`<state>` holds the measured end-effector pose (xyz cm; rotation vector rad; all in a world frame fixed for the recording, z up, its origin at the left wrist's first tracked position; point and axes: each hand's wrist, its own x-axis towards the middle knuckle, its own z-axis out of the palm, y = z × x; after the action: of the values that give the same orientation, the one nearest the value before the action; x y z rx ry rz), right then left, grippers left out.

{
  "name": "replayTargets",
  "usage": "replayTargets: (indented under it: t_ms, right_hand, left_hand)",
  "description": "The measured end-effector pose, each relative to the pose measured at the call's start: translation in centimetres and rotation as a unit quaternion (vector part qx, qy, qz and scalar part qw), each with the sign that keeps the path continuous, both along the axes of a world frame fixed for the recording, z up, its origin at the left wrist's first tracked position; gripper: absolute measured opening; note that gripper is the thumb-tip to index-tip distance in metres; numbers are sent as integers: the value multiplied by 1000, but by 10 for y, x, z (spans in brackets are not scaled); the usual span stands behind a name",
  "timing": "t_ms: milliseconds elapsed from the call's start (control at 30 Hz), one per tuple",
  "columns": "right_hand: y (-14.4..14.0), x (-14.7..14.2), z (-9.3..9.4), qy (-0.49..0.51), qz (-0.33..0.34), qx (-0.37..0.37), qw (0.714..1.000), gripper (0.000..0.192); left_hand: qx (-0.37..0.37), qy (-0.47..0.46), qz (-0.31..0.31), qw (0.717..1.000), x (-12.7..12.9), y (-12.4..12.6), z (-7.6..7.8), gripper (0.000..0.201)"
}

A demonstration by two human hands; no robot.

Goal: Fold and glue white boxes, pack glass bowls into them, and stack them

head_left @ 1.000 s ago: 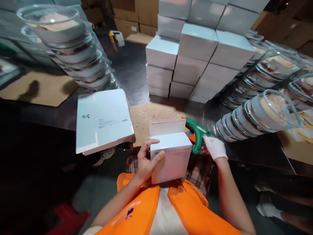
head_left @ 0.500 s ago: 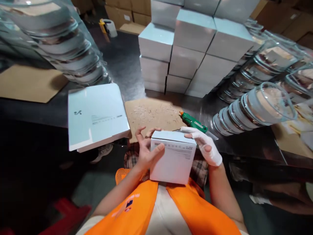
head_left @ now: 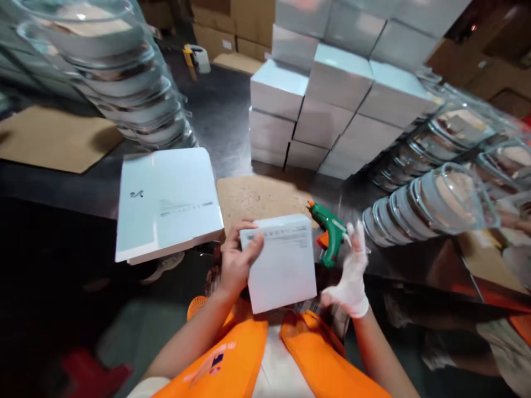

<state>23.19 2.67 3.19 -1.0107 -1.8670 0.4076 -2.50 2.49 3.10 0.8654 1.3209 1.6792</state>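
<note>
My left hand [head_left: 238, 260] grips a small white box [head_left: 282, 268] by its left side, thumb on the printed face and fingers behind. The box is held above my lap, slightly tilted. My right hand [head_left: 349, 276], in a white glove with bare fingertips showing, is apart from the box with its fingers spread. Close to its fingers lies a green glue gun [head_left: 332, 229] with an orange trigger and nozzle, on the table's front edge. A piece of brown cardboard [head_left: 261, 193] with glue crumbs lies behind the box.
Flat white cartons [head_left: 170, 204] are piled at left, overhanging the table edge. White boxes [head_left: 327, 116] are stacked at the back. Stacked clear-rimmed containers [head_left: 124, 77] lean at left, and more containers [head_left: 415, 204] at right. A person's legs [head_left: 460, 337] show at lower right.
My right hand has let go of the box and moved right and down, beside the glue gun. The box has shifted left and tilted in my left hand. The glue gun now shows its handle.
</note>
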Motion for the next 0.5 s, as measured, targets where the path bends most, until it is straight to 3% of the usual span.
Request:
replayTargets:
  t_ms: [67, 133, 200, 267, 333, 400, 500]
  right_hand:
    - [-9, 1, -10, -150, -16, 154, 976, 90]
    - [-6, -2, -10, -273, 23, 297, 915, 44]
    - [15, -11, 3, -324, 55, 366, 871, 33]
    - [55, -27, 27, -335, 53, 349, 873, 33]
    - [108, -52, 60, -349, 29, 288, 891, 46]
    - [167, -85, 98, -344, 1, 267, 900, 52]
    - [247, -138, 153, -313, -56, 262, 911, 55]
  left_hand:
    - [-34, -80, 19, 996, -9, 10, 4, 48]
    - [-49, -161, -5, 986, -18, 19, 10, 57]
    - [-24, -206, -14, 978, -28, 25, 17, 68]
    - [28, -191, 29, 981, -40, 25, 23, 79]
    - [79, -129, 101, 983, -51, 19, 26, 85]
    - [110, -64, 152, 980, -59, 8, 24, 85]
    - [135, 13, 182, 974, -66, -7, 16, 78]
